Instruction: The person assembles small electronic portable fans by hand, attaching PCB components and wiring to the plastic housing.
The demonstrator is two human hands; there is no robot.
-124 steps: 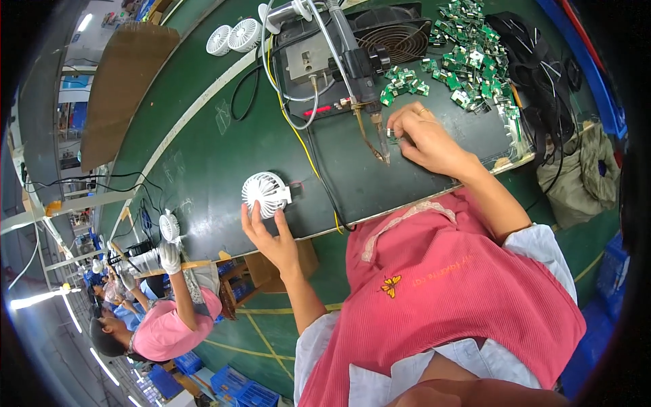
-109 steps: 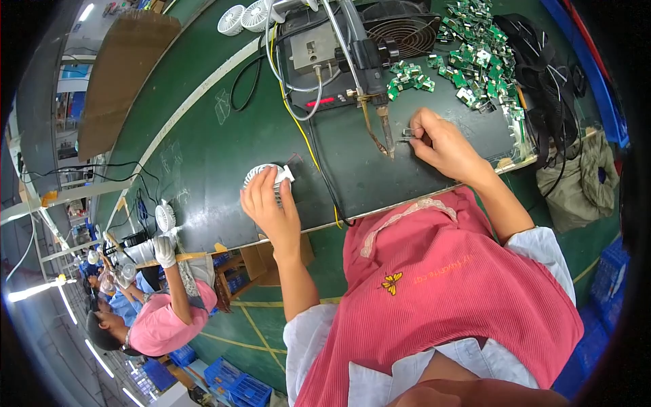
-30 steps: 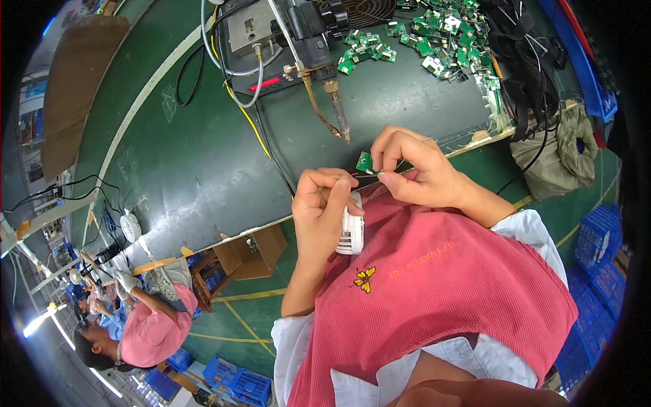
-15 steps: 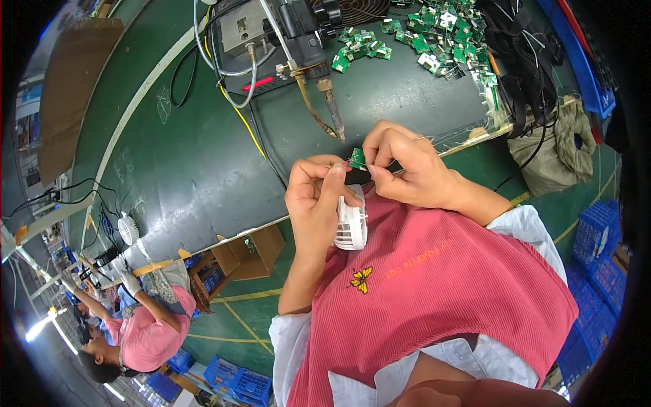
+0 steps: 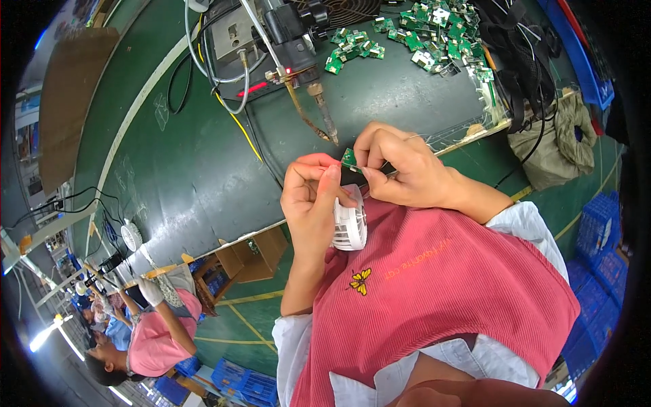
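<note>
My left hand (image 5: 307, 200) curls round a white fan housing (image 5: 349, 227) with a slatted round cage, held against my apron. Its thumb and index finger are pinched together beside a small green circuit board (image 5: 348, 159). From the other side, my right hand (image 5: 405, 165) pinches the board's edge between thumb and fingers; a thin wire seems to run there, though it is hard to make out. Just above the board hangs the tip of a mounted soldering iron (image 5: 323, 112), apart from it, with a thin solder feed tube (image 5: 304, 112) alongside. Red light falls on my left fingertips.
Many loose green circuit boards (image 5: 444, 34) lie at the back right, with a smaller group (image 5: 352, 47) nearer. The soldering machine (image 5: 237, 34) stands on the dark bench (image 5: 190, 169) with cables. A co-worker (image 5: 159, 339) sits at the left. Blue crates (image 5: 597, 271) stand at the right.
The circuit board has shifted slightly up and left, closer to the soldering tip. Red light now shows on my left fingers and brighter on the machine. The co-worker's hands have moved.
</note>
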